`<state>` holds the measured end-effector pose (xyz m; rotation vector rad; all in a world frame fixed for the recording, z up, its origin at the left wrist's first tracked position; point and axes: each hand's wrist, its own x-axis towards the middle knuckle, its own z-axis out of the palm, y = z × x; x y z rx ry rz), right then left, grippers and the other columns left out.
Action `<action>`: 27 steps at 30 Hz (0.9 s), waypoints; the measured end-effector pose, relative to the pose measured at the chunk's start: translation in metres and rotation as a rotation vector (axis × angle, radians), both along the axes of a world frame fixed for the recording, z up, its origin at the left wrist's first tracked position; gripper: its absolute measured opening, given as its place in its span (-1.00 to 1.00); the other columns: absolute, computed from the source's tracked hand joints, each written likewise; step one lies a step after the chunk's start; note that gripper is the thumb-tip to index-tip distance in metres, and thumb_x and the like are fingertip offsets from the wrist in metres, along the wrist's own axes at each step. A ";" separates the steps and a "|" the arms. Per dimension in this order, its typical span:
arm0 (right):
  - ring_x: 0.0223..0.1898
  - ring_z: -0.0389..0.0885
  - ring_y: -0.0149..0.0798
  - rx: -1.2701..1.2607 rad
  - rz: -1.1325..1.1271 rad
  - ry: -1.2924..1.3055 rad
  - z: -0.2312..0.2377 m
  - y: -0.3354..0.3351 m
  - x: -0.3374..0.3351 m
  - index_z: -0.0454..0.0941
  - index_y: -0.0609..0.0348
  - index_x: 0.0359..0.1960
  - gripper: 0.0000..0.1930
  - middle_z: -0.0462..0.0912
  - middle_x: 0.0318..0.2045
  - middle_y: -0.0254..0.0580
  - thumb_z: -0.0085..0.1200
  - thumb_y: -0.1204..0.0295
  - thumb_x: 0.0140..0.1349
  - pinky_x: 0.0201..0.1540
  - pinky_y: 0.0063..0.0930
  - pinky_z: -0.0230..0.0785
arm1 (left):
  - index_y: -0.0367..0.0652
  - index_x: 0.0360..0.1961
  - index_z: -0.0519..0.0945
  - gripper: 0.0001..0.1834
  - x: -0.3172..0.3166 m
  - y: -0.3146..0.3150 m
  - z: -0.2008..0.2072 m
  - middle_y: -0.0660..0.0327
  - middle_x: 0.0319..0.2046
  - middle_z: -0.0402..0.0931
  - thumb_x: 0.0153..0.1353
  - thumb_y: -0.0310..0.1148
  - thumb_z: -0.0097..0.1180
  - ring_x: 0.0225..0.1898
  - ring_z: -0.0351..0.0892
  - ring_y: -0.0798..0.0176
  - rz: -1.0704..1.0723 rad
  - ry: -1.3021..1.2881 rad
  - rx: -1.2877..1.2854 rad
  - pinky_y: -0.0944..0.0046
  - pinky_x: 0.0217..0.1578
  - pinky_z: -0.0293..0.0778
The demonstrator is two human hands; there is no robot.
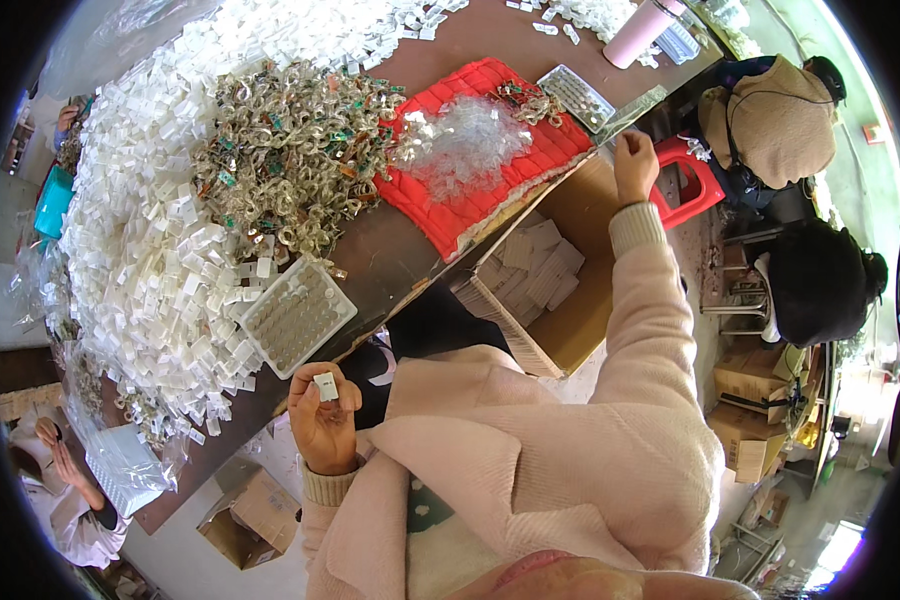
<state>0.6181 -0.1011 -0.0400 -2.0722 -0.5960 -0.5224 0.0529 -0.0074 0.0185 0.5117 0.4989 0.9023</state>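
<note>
My left hand (pixel 320 425) is raised by the table's front edge, its fingers closed on a small white card (pixel 325 387). Just beyond it lies a pale tray (pixel 300 318) with rows of small round pieces. My right hand (pixel 635 165) is stretched far out over an open cardboard box (pixel 595 270), fingers pinched together; whatever is between them is too small to make out. Close by that hand is a shiny strip (pixel 630 108) at the table's edge. A red quilted cloth (pixel 460 215) holds a heap of transparent plastic bits (pixel 470 150).
A large pile of white cards (pixel 150 250) covers the table's left, beside a mound of transparent and brownish ring-like pieces (pixel 290 160). Another tray (pixel 576 98) and a pink tumbler (pixel 642 35) stand farther back. A red stool (pixel 690 185) is at right; another person's hands (pixel 62 455) show at left.
</note>
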 end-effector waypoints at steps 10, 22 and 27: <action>-0.21 0.68 -0.23 -0.164 0.018 0.023 -0.024 -0.036 -0.041 0.62 0.17 -0.09 -0.77 0.71 -0.26 -0.09 0.16 0.42 0.22 -0.14 -0.40 0.50 | -0.32 -0.07 0.47 -0.73 0.011 -0.001 -0.001 0.05 -0.29 0.52 0.31 -0.35 0.01 -0.50 0.47 0.27 -0.084 0.055 -0.016 0.25 -0.42 0.34; -0.22 0.69 0.03 -0.400 0.025 -0.009 0.020 0.052 0.055 0.74 -0.02 -0.21 -0.73 0.71 -0.31 -0.01 0.20 0.18 0.11 -0.11 -0.24 0.50 | -0.34 -0.09 0.48 -0.75 0.009 -0.003 0.002 0.03 -0.30 0.52 0.32 -0.37 0.00 -0.49 0.49 0.25 -0.033 0.090 -0.019 0.24 -0.42 0.37; -0.25 0.70 0.03 -0.694 0.100 0.031 0.015 0.054 0.090 0.75 -0.08 -0.22 -0.69 0.72 -0.35 -0.08 0.15 0.07 0.14 -0.14 -0.14 0.52 | -0.37 -0.06 0.49 -0.72 0.010 -0.004 0.004 0.04 -0.28 0.52 0.32 -0.37 0.00 -0.44 0.47 0.24 -0.033 0.096 -0.017 0.24 -0.38 0.39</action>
